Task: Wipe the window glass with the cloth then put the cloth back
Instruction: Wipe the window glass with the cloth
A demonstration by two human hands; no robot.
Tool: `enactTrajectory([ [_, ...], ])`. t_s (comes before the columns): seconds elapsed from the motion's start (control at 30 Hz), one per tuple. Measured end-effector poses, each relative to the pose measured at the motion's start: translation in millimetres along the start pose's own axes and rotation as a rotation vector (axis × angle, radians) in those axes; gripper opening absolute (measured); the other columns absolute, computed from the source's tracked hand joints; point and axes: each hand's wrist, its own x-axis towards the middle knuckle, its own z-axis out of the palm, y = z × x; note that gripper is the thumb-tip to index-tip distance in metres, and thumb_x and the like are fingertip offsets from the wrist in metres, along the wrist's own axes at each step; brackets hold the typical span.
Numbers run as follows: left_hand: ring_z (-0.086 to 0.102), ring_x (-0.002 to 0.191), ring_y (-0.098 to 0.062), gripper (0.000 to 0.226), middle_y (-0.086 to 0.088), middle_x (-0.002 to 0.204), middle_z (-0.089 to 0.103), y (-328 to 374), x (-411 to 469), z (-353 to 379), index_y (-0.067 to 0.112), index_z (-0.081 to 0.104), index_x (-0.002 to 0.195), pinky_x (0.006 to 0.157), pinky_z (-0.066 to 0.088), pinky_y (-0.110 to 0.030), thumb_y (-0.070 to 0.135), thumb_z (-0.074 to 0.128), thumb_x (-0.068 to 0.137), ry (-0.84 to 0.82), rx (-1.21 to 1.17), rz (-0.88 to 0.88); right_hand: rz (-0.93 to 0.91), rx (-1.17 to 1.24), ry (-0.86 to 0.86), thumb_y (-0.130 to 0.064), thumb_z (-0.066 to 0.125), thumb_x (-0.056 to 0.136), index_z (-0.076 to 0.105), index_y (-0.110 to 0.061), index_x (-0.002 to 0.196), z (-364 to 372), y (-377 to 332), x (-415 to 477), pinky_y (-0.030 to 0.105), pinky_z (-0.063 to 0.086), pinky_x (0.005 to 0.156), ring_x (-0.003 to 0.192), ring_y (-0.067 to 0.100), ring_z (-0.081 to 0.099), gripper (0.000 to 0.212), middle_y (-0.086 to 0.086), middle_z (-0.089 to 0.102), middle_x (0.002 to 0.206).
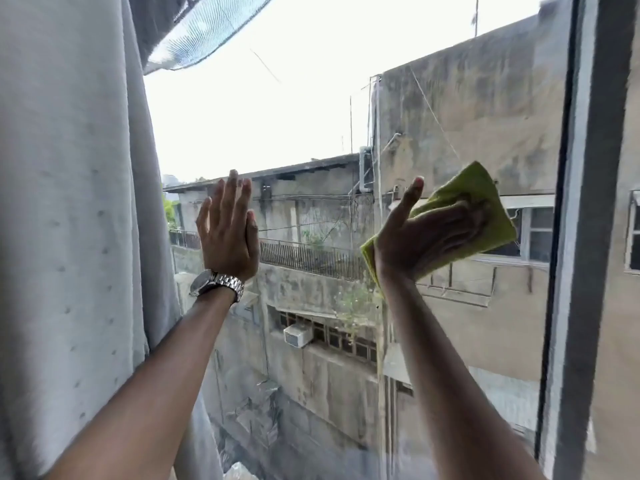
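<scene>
The window glass [311, 116] fills the middle of the view, with grey buildings and bright sky behind it. My right hand [426, 233] presses a yellow-green cloth [485, 188] flat against the glass at right of centre; its fingers lie straight across the cloth and the thumb sticks up. My left hand [228, 230], with a metal watch on the wrist, rests flat on the glass to the left, fingers straight and pointing up, holding nothing.
A pale grey curtain [76, 202] hangs along the whole left side, right beside my left arm. The dark window frame [588, 237] runs top to bottom at the right, close to the cloth. A mesh net [207, 32] hangs at the top.
</scene>
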Motion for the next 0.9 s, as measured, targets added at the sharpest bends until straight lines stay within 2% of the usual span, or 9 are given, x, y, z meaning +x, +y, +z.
enactTrajectory([
  [0.13,0.016,0.156,-0.011,0.052,-0.001,0.166,0.029,1.0,1.6,0.7,0.023,0.03,0.156,0.127,0.019,-0.04,0.03,0.023,0.105,0.023,-0.01,0.001,-0.157,-0.107,0.065,-0.053,0.033,0.105,0.024,0.011,0.153,4.1,3.0,3.5,0.052,0.021,0.127,0.153,0.038,0.027,0.08,0.029,0.027,0.162],
  [0.23,0.018,0.156,-0.012,0.052,-0.001,0.166,0.029,2.2,0.0,-0.2,0.022,0.03,0.156,0.127,0.019,-0.042,0.028,0.025,0.104,0.023,-0.035,0.019,-0.451,-0.162,-0.001,-0.054,0.025,0.107,0.023,0.002,0.157,18.5,-11.9,4.1,0.047,0.019,0.129,0.153,0.032,0.028,0.075,0.02,0.028,0.165],
  [0.37,0.016,0.156,-0.008,0.055,-0.01,0.167,0.024,2.3,-1.9,-0.8,0.009,0.023,0.157,0.128,0.02,-0.039,0.019,0.031,0.103,0.088,-0.149,-0.052,-1.216,-0.13,-0.394,-0.058,0.023,0.104,0.026,-0.006,0.158,35.0,-20.3,-42.7,0.044,0.011,0.13,0.155,0.03,0.023,0.075,0.016,0.027,0.166],
  [0.43,0.014,0.156,-0.009,0.054,-0.021,0.164,0.025,0.1,-3.6,-2.6,-0.002,0.023,0.154,0.129,0.021,-0.034,0.013,0.031,0.103,0.129,-0.224,-0.051,-1.611,-0.193,-0.659,-0.058,0.031,0.105,0.03,-0.007,0.157,13.4,26.3,-72.0,0.045,0.014,0.131,0.155,0.029,0.025,0.073,0.014,0.03,0.165],
  [0.5,0.017,0.156,-0.017,0.052,-0.026,0.162,0.028,-5.1,-7.5,-5.0,-0.008,0.027,0.151,0.129,0.021,-0.034,0.01,0.031,0.102,0.119,-0.236,0.011,-1.824,-0.303,-0.834,-0.06,0.031,0.106,0.032,-0.01,0.157,-22.9,78.9,-68.7,0.044,0.018,0.13,0.154,0.027,0.029,0.071,0.011,0.033,0.164],
  [0.6,0.031,0.151,-0.032,0.049,-0.024,0.158,0.035,-12.0,-7.7,-7.0,-0.008,0.036,0.148,0.123,0.033,-0.052,0.007,0.033,0.101,0.063,-0.197,0.081,-1.789,-0.309,-0.69,-0.061,0.032,0.104,0.036,-0.013,0.155,-34.1,93.5,12.7,0.045,0.022,0.129,0.147,0.028,0.041,0.07,0.012,0.042,0.159],
  [0.73,0.032,0.15,-0.036,0.049,-0.024,0.158,0.035,-1.1,-6.4,-15.8,-0.006,0.039,0.147,0.122,0.033,-0.053,0.001,0.037,0.099,0.008,-0.097,0.028,-1.182,-0.187,-0.367,-0.059,0.032,0.104,0.031,-0.014,0.156,0.9,-5.3,97.2,0.048,0.018,0.128,0.149,0.03,0.034,0.069,0.012,0.038,0.161],
  [0.8,0.031,0.15,-0.039,0.053,-0.026,0.159,0.032,10.0,-4.0,-28.3,-0.004,0.035,0.15,0.123,0.032,-0.052,-0.001,0.038,0.097,-0.082,-0.004,0.016,-1.202,-0.155,-0.488,-0.056,0.036,0.102,0.029,-0.013,0.158,5.3,-14.2,66.9,0.054,0.017,0.129,0.155,0.028,0.024,0.071,0.011,0.03,0.165],
  [0.9,0.041,0.14,-0.044,0.056,-0.029,0.153,0.04,30.2,-18.1,-56.0,0.0,0.037,0.15,0.117,0.036,-0.052,-0.003,0.042,0.095,-0.194,0.074,-0.186,-1.387,-0.247,-0.934,-0.044,0.053,0.092,0.033,-0.015,0.157,-40.9,41.8,-9.0,0.046,0.016,0.129,0.156,0.026,0.024,0.074,0.007,0.031,0.166],
])
